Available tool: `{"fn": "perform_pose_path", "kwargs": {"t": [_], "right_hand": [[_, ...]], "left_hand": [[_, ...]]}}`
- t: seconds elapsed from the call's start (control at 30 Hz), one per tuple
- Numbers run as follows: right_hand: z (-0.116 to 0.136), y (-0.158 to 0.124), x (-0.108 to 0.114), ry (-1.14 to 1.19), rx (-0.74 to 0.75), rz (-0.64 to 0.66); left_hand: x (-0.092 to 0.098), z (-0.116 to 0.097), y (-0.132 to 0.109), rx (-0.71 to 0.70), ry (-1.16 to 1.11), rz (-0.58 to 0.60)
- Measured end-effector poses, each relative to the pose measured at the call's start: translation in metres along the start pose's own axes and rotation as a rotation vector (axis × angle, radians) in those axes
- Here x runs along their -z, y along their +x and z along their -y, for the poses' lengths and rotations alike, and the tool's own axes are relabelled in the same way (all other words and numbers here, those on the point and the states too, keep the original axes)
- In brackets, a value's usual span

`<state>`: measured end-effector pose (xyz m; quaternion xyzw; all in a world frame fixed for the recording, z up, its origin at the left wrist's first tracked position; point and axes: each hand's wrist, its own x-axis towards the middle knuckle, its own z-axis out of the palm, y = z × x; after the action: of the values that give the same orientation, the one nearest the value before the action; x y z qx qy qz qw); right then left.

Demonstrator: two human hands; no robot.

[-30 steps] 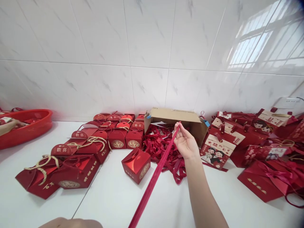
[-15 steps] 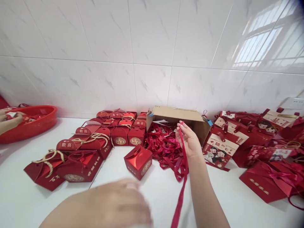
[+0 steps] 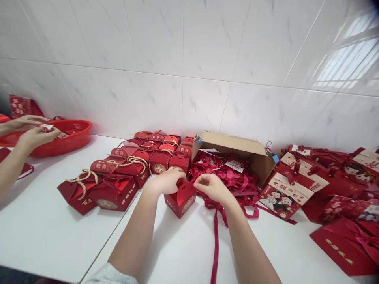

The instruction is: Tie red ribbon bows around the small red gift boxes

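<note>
A small red gift box (image 3: pixel 182 201) stands on the white counter (image 3: pixel 183 252) in front of me. My left hand (image 3: pixel 167 180) is closed over the box's top flap at its left side. My right hand (image 3: pixel 212 187) is pinched shut on a long red ribbon (image 3: pixel 215 244), right beside the box's top. The ribbon hangs down from that hand and trails toward the counter's near edge.
A tipped cardboard box (image 3: pixel 237 152) spills a heap of red ribbons (image 3: pixel 233 179). Finished red boxes (image 3: pixel 130 167) sit in rows to the left; larger red bags (image 3: pixel 299 189) lie to the right. Another person's hands (image 3: pixel 32 134) work by a red basket (image 3: pixel 69 138) at the far left.
My right hand came down from in front of the cardboard box to the small red box, still holding the ribbon. My left hand rose from the bottom edge and took the box's top.
</note>
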<state>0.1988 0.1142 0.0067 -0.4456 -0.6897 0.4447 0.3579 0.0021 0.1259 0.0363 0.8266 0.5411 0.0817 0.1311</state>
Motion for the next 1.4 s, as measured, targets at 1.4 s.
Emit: {"fn": "perform_pose_path", "kwargs": {"t": [1.4], "right_hand": [[-0.003,0.006,-0.031,-0.186,0.112,-0.230]], "left_hand": [[0.017,-0.009,-0.006,-0.195,-0.113,-0.002]]}}
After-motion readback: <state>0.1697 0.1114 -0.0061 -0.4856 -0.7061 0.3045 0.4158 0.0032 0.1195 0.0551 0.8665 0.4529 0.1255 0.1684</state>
